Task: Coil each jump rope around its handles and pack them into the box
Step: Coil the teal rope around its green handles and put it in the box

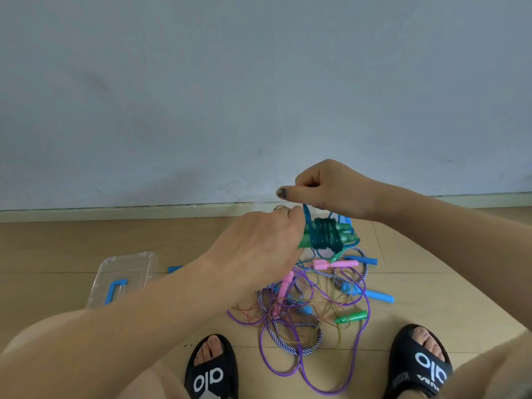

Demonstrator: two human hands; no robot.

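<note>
- pale wood-look plank floor [72, 240] meets a grey wall.
- tangled pile of purple, striped and clear jump ropes with pink, blue and green handles [311, 300] lies on it.
- clear plastic lid with blue handle [123, 277] lies left of the pile.
- two black slide sandals [213, 370] stand nearer than the pile.

A wound rope bundle [325, 234] is held above the floor [431, 283] between two hands, loose ropes [311, 306] heaped below at six o'clock, the box lid [123, 277] at nine o'clock, sandalled feet [213, 367] nearest.
</note>
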